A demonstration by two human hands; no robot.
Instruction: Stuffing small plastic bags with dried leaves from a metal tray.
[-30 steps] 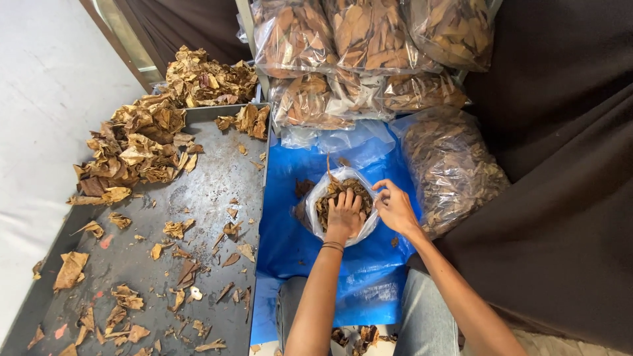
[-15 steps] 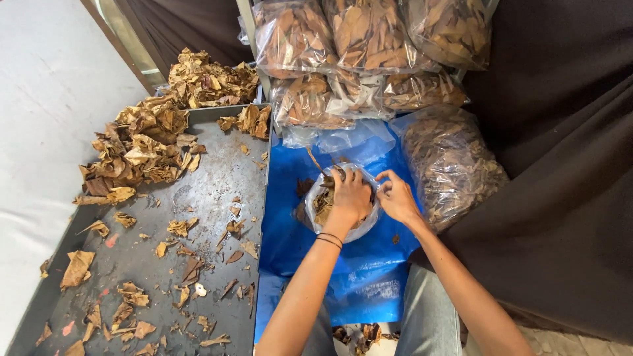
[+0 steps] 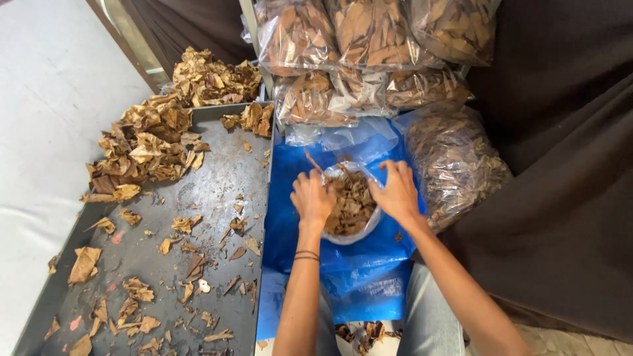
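Seated, we work over a small clear bag [image 3: 349,204] of dried brown leaf pieces resting on a blue plastic sheet [image 3: 343,277] across our lap. Our left hand [image 3: 312,196] grasps the bag's near-left rim, fingers curled over the plastic; our right hand [image 3: 397,190] grips the right rim the same way, and the bag's mouth stands open between them. A thin dark band circles the left wrist.

Beside us on the left lies a grey metal tray [image 3: 217,191], its raised right edge running just beside the blue sheet. A heap of dried leaves [image 3: 142,145] crowds the tray's far-left corner and spills past its far edge; loose scraps [image 3: 191,270] are scattered thinly down its middle toward the near-left corner.

Beyond the sheet's far edge, filled clear bags of leaves [image 3: 343,53] are stacked, and one large bag [image 3: 455,165] leans at the sheet's far-right corner, close to our right hand. Dark brown cloth [image 3: 560,198] drapes the right side, while a pale floor [image 3: 46,99] shows to the left of the tray.
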